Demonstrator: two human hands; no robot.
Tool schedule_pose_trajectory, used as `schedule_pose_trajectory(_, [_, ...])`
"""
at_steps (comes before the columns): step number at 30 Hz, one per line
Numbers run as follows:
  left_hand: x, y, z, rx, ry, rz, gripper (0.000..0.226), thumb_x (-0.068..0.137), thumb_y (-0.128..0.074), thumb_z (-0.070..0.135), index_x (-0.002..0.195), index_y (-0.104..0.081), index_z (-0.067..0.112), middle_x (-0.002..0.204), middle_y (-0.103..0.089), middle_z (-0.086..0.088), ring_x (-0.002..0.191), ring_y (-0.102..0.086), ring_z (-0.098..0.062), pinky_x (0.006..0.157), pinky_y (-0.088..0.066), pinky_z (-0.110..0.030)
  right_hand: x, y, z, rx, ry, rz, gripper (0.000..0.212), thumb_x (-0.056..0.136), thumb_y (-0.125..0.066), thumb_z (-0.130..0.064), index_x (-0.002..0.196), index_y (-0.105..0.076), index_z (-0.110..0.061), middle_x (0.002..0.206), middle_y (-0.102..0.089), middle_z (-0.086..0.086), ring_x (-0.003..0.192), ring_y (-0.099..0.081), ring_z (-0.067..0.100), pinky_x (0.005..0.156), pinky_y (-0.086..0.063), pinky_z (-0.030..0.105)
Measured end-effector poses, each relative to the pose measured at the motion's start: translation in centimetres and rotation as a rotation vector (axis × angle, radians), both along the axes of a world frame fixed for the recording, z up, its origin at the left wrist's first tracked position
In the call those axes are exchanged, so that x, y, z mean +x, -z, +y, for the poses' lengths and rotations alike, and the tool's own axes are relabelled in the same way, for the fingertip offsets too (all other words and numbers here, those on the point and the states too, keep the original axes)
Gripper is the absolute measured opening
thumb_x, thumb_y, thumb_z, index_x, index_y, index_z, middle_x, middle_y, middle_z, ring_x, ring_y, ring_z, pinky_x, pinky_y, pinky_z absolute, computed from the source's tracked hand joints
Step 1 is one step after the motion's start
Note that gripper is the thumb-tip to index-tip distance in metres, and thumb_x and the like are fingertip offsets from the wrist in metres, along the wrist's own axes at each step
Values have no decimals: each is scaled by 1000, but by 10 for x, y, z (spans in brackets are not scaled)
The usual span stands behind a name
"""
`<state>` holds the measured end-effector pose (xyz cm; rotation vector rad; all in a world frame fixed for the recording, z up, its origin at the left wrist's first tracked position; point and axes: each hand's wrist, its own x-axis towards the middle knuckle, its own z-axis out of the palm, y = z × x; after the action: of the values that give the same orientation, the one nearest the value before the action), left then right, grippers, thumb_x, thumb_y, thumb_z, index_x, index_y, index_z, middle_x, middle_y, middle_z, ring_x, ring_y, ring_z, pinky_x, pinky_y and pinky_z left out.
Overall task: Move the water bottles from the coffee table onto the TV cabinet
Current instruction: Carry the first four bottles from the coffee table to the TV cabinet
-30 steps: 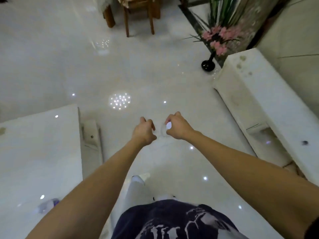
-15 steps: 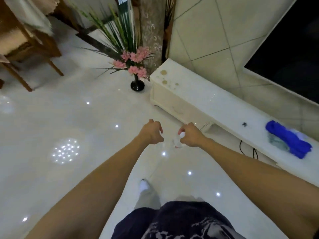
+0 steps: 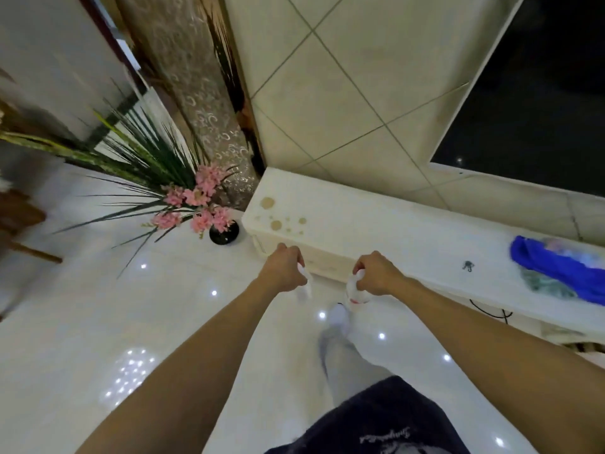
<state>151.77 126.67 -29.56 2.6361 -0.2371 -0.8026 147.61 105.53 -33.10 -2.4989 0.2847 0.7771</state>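
Bottles hang below your curled fingers, one clear bottle (image 3: pixel 305 287) in your left hand (image 3: pixel 284 269), another bottle (image 3: pixel 357 291) in your right hand (image 3: pixel 373 273). You pinch them by the necks, probably to carry both; the TV cabinet (image 3: pixel 376 224) lies just beyond your knuckles.

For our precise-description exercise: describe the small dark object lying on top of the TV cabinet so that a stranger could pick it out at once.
Find the long white TV cabinet against the tiled wall. Look along its top between the brown stains at its left end and the blue cloth at its right. The small dark object lies alone on bare white surface, far smaller than either neighbour.
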Motion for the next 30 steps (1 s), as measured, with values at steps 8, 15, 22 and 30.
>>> schedule_pose_trajectory(8, [149, 30, -36, 5, -85, 83, 37, 70, -76, 16, 103, -60, 10, 114, -47, -11, 99, -56, -29, 79, -40, -26, 122, 39, -35, 18, -10, 87, 32, 85, -60, -7, 116, -53, -11, 128, -36, 14, 98, -58, 31, 89, -49, 33])
schedule_pose_trajectory(15, [257, 66, -66, -12, -24, 70, 36, 73, -75, 11, 106, -59, 9, 119, -43, -11, 83, -49, -20, 79, -42, -23, 218, 70, -46, 96, 146, 74, 36, 83, -65, -10, 116, -52, -7, 127, -36, 15, 97, -59, 31, 92, -48, 31])
schedule_pose_trajectory(22, [352, 118, -89, -8, 61, 49, 33, 78, -70, 10, 109, -59, 10, 117, -53, -10, 102, -55, -24, 76, -39, -21, 297, 120, -47, 183, 428, 39, 39, 83, -70, -20, 116, -52, -11, 125, -38, 13, 91, -49, 16, 81, -40, 20])
schedule_pose_trajectory(30, [423, 176, -103, -61, 101, 61, 29, 81, -68, 5, 108, -60, 12, 120, -53, -6, 107, -55, -23, 90, -46, -24, 372, 177, -38, 177, 537, -23, 33, 84, -68, -18, 114, -53, -16, 125, -41, 10, 88, -49, 14, 79, -40, 16])
